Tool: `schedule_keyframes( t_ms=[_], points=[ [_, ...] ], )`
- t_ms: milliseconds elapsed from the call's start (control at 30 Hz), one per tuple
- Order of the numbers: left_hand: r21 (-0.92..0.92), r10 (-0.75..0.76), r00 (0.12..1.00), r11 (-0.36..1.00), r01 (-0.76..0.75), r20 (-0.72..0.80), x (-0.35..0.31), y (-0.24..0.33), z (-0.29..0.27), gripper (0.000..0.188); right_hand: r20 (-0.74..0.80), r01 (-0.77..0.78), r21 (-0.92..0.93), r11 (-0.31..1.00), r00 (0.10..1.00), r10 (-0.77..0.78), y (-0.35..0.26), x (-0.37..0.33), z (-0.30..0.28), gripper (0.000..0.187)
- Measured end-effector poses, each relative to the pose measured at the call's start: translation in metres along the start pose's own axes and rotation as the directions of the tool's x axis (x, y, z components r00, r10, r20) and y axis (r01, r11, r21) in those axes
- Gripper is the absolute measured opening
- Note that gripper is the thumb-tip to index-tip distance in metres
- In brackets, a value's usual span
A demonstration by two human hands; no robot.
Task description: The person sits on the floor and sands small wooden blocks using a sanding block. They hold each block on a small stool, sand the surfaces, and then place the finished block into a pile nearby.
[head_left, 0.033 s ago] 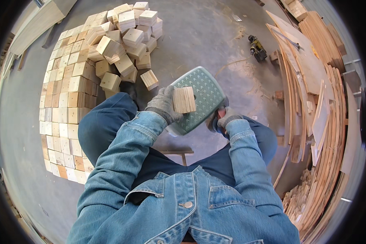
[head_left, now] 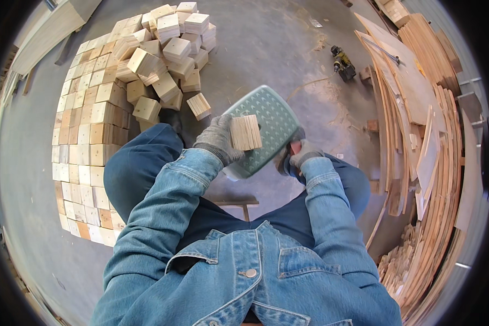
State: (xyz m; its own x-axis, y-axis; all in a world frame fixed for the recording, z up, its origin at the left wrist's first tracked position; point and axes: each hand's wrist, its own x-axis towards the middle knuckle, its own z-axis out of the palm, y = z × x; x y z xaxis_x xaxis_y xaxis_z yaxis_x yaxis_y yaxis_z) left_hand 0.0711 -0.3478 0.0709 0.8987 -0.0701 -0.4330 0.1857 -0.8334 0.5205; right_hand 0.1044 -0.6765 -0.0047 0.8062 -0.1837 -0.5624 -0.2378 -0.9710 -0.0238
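Observation:
In my gloved left hand I grip a wooden block, its striped, layered side facing up. The block is over the left part of a grey-green plastic stool with a raised pattern on its top; whether it touches the stool I cannot tell. My gloved right hand is closed around a small red object beside the stool's right edge. Most of that object is hidden, so its kind does not show. The stool is between my bent knees.
On the left, wooden blocks stand in neat rows. A loose heap of blocks lies beyond them. A yellow-and-black cordless drill is on the floor ahead. Boards and plywood offcuts are stacked along the right.
The stool's top appears slightly higher in the picture, and a little more of the red object shows at my right hand. My left hand keeps its grip on the block.

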Motion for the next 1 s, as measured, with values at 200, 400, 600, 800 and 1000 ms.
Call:
schedule_keyframes(
  t_ms=[200, 400, 600, 800, 1000],
  points=[
    [0.084, -0.035, 0.999, 0.996, 0.033, 0.016, -0.005, 0.003, -0.008, 0.122, -0.066, -0.083, 0.296, 0.952, 0.992, 0.106, -0.057, 0.018, -0.007, 0.073],
    [-0.181, -0.054, 0.987, 0.983, 0.025, -0.153, 0.002, -0.014, -0.009, 0.111, -0.075, -0.070, 0.276, 0.959, 0.993, 0.094, -0.074, 0.024, -0.006, 0.085],
    [-0.659, -0.156, 0.981, 0.751, 0.039, -0.119, 0.047, -0.057, 0.003, 0.119, -0.008, -0.077, 0.271, 0.960, 0.997, 0.083, -0.070, 0.027, 0.005, 0.092],
    [-0.555, -0.021, 0.967, 0.822, -0.127, -0.253, 0.074, -0.093, 0.036, 0.120, 0.050, -0.088, 0.402, 0.911, 0.996, 0.074, -0.070, 0.017, 0.001, 0.096],
    [-0.672, 0.010, 0.960, 0.712, -0.202, -0.279, 0.089, -0.103, 0.033, 0.108, -0.008, -0.058, 0.320, 0.946, 0.998, 0.064, -0.063, 0.013, 0.004, 0.078]
  ],
)
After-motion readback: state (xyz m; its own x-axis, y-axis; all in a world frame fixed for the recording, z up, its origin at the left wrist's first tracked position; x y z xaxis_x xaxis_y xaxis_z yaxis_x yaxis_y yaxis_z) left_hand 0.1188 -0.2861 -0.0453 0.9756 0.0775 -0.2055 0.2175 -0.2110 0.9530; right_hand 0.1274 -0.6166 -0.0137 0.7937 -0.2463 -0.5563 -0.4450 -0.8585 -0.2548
